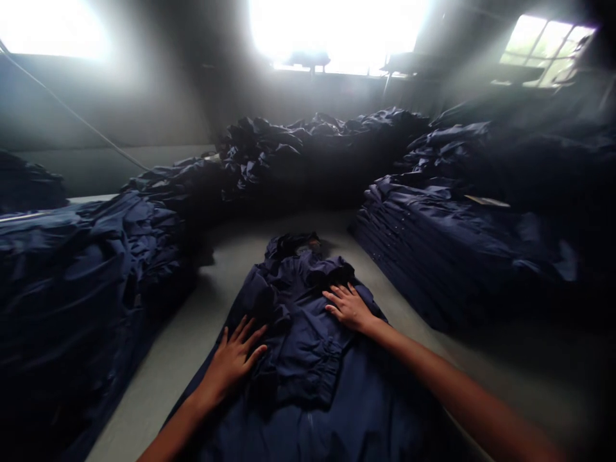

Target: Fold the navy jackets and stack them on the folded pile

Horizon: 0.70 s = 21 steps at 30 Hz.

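A dark navy garment (308,321) with gathered, elasticated edges lies in front of me, its far end bunched up. Beneath its near part spreads more smooth navy cloth (366,410). My left hand (235,356) rests on the garment's left side, fingers spread and palm down. Farther off, my right hand (350,307) lies flat on the right side of the same garment, its fingers apart. Neither hand grips the cloth.
Tall heaps of navy garments stand at the left (86,276) and across the back (327,147). To the right is a neatly layered stack (423,237). A pale grey surface (202,314) shows between them. A thin cord (72,109) slants down at the upper left.
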### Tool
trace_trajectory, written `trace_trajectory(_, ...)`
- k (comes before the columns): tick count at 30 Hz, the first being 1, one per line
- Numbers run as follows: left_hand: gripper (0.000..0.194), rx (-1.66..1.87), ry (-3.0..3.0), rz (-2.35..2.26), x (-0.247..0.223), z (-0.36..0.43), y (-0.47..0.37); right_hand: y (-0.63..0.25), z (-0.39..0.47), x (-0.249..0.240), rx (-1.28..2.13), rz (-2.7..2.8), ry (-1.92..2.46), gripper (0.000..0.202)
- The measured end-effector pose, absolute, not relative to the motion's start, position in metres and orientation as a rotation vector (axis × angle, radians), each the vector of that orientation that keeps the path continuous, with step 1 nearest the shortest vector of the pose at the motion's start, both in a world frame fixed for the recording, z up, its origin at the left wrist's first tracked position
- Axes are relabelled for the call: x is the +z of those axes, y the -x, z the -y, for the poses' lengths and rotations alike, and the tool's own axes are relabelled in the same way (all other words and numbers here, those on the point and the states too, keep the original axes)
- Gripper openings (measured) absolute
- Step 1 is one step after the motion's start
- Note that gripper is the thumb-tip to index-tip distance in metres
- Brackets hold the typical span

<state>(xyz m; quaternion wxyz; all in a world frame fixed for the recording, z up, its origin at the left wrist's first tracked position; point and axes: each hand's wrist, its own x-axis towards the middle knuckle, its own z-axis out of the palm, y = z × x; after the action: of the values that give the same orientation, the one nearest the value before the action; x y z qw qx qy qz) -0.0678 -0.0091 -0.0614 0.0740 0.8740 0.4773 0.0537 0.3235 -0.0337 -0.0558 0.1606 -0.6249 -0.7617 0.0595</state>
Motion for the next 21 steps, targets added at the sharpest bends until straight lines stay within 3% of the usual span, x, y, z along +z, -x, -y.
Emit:
trace_trajectory(7,0.051,0.274,-2.547,-1.495,-0.049,0.012,0.060,-0.320,0.011,-0.045,0.185,2.190,1.810,0.046)
trace_trajectory(12,0.048,0.421,-2.439,-1.521,-0.037,0.013,0.067,-0.293,0.043,-0.019,0.178,2.129,1.733,0.037)
trace_trajectory(17,0.073,0.450,-2.458,-1.571,-0.020,0.010,0.084,-0.253,0.104,-0.022,0.246,2.176,1.776,0.059)
trace_trajectory(21,0.078,0.351,-2.759,-1.324,-0.005,0.027,0.078,-0.245,0.120,-0.027,0.417,2.152,1.694,0.047)
